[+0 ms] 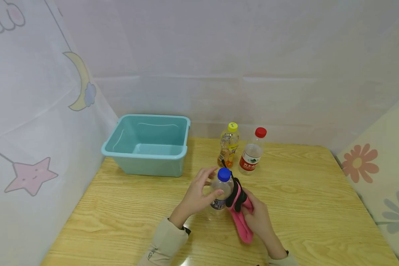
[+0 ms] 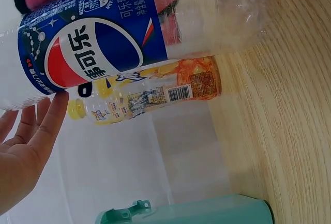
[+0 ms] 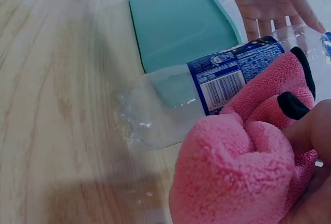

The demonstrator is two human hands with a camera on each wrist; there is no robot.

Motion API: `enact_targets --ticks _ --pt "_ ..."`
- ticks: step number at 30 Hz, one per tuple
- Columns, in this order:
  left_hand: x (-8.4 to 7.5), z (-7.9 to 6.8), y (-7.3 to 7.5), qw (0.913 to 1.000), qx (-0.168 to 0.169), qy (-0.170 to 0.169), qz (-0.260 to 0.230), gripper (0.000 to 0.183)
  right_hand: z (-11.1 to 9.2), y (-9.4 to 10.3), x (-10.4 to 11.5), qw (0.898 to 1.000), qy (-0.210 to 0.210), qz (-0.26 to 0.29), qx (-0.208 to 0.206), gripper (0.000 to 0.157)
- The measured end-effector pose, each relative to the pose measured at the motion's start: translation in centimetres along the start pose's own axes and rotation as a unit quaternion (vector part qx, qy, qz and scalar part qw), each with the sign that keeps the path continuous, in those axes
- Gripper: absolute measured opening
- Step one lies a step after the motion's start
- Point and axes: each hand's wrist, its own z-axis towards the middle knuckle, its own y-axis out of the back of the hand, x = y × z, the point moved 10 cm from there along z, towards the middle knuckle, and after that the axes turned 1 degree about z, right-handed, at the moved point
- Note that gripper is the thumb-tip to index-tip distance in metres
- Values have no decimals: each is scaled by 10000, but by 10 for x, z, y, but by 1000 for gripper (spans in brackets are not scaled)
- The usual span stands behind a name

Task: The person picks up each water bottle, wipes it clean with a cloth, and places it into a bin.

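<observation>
A clear plastic cola bottle (image 1: 223, 188) with a blue cap and blue label stands upright on the table, in front of me. My left hand (image 1: 199, 192) is spread beside it, thumb on the near side and fingers on the far side. In the left wrist view, straight fingertips reach the edge of the bottle's label (image 2: 98, 48). My right hand (image 1: 257, 216) grips a folded pink fluffy cloth (image 1: 242, 225) with black edging and a black cord. The cloth lies against the bottle's right side, and in the right wrist view it (image 3: 232, 167) covers part of the bottle.
A turquoise plastic basin (image 1: 146, 157) stands at the back left of the wooden table (image 1: 319, 207). Behind the cola bottle are a yellow-capped bottle (image 1: 228, 146) with some orange liquid and a red-capped bottle (image 1: 252, 155). Printed cloth hangs (image 1: 219, 55) behind the table.
</observation>
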Motion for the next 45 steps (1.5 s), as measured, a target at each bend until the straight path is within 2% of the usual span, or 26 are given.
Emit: enact_targets --ticks 12,20,26,35,45 --pt "0 0 1 9996 -20 -72 -268 48 9 24 15 9975 303 271 -571 53" --pt "-1 -1 1 9996 -12 -169 -219 45 14 36 28 9948 472 461 -774 56" --pt "-3 -1 2 9993 -30 -202 -304 43 19 41 35 9937 618 362 -864 55" --pt "-5 0 4 9980 -125 -389 -480 41 25 36 37 9952 638 371 -638 54" --pt "-9 0 4 9975 -172 -486 -485 41 28 28 42 9966 775 32 -269 52"
